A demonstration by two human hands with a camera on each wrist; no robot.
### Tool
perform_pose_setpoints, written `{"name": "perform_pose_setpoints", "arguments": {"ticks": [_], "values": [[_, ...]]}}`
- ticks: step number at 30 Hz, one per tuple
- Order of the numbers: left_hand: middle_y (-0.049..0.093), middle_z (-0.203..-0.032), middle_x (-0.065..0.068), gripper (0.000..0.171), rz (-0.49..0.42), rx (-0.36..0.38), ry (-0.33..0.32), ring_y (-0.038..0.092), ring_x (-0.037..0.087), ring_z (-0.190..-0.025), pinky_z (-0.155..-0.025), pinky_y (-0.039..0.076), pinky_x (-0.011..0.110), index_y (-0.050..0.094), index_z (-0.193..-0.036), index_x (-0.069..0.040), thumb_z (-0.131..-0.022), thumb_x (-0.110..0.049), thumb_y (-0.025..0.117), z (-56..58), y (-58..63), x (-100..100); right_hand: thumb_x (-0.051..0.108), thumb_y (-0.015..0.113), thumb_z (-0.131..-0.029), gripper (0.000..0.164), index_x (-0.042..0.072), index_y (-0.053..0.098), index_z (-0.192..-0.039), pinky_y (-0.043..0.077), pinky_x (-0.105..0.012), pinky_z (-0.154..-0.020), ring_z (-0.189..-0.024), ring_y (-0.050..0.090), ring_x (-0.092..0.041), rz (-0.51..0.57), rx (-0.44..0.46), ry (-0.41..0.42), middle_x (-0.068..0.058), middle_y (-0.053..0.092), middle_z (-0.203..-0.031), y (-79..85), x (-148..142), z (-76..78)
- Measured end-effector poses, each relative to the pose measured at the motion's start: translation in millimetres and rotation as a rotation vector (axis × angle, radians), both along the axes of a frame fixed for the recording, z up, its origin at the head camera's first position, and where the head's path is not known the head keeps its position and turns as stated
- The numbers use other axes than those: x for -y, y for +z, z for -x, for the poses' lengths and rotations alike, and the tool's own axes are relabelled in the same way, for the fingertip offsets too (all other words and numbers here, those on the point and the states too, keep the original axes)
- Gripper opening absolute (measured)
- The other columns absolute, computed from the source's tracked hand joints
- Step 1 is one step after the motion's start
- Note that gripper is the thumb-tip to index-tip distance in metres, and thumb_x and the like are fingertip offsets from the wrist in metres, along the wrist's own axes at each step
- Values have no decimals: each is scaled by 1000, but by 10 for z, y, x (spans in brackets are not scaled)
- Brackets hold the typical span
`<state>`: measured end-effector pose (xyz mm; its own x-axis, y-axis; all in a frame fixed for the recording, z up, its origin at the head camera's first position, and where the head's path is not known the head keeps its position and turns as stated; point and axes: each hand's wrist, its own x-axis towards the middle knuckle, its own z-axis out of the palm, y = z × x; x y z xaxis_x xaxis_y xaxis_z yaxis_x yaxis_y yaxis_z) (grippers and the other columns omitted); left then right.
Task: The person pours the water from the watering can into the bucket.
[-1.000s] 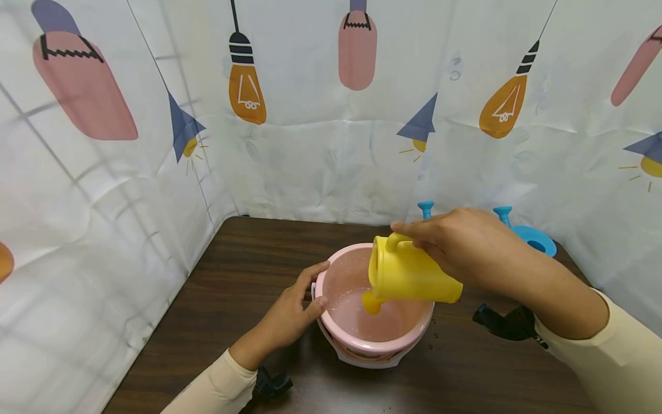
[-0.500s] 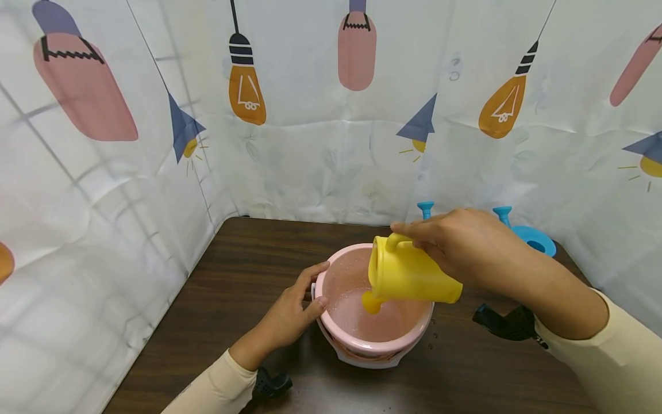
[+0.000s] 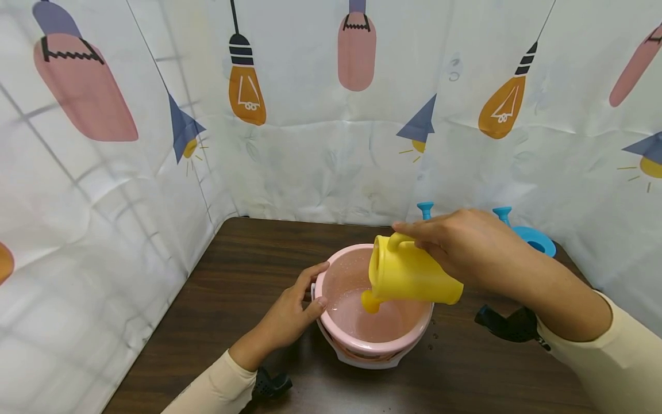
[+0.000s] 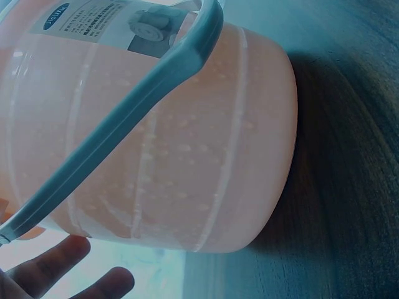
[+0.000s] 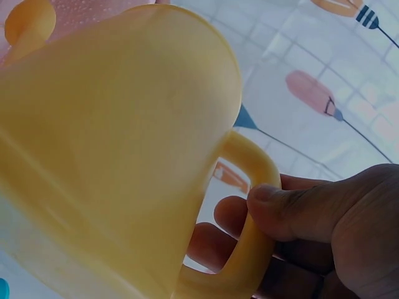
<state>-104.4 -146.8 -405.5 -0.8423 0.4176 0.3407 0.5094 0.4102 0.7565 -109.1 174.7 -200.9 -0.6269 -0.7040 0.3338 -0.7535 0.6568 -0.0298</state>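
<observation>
A pink bucket [image 3: 374, 347] stands upright on the dark wooden table. My left hand [image 3: 292, 313] grips its left rim, thumb on the near side and fingers farther along the edge. In the left wrist view the bucket's side [image 4: 187, 156] shows a pale handle [image 4: 118, 124] and a label. My right hand [image 3: 460, 247] holds a yellow watering can [image 3: 414, 276] by its handle. The can lies tipped over the bucket, its round spout head [image 3: 370, 301] pointing down inside. In the right wrist view, thumb and fingers curl round the can's handle [image 5: 252, 249].
Two blue objects with flared spouts stand at the back right; the right one [image 3: 535, 238] shows a round rim, and the other's spout [image 3: 426, 210] rises behind my right hand. Water drops dot the table [image 3: 258, 253] right of the bucket. A patterned curtain [image 3: 310, 172] hangs behind and at left.
My right hand and the watering can have shifted by only a few pixels. The left hand and the bucket stay where they were.
</observation>
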Motion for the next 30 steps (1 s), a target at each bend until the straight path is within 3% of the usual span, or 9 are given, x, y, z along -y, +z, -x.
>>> {"name": "perform_pose_setpoints", "arguments": {"ticks": [9, 22, 30], "values": [[61, -128, 3, 62, 7, 13, 9, 66, 21, -105, -88, 54, 44, 33, -158, -28, -101, -33, 58, -2, 0, 1, 0, 69, -92, 43, 20, 73, -130, 47, -32, -57, -68, 58, -9, 45, 38, 9, 5, 76, -107, -9, -56, 0], [62, -126, 4, 62, -2, 5, 0, 66, 19, -103, -88, 54, 44, 33, -158, -26, -101, -33, 57, -4, 9, -1, 0, 71, -91, 49, 22, 70, -135, 43, -28, -54, -63, 52, -5, 88, 63, -44, 9, 75, -102, -29, -198, -7], [61, -127, 4, 62, 0, 18, 4, 66, 20, -104, -88, 54, 44, 33, -158, -26, -101, -34, 57, -8, 13, -1, 1, 79, -86, 46, 17, 74, -128, 41, -27, -55, -59, 42, -1, 157, -18, -32, 10, 75, -97, -113, -333, 2]]}}
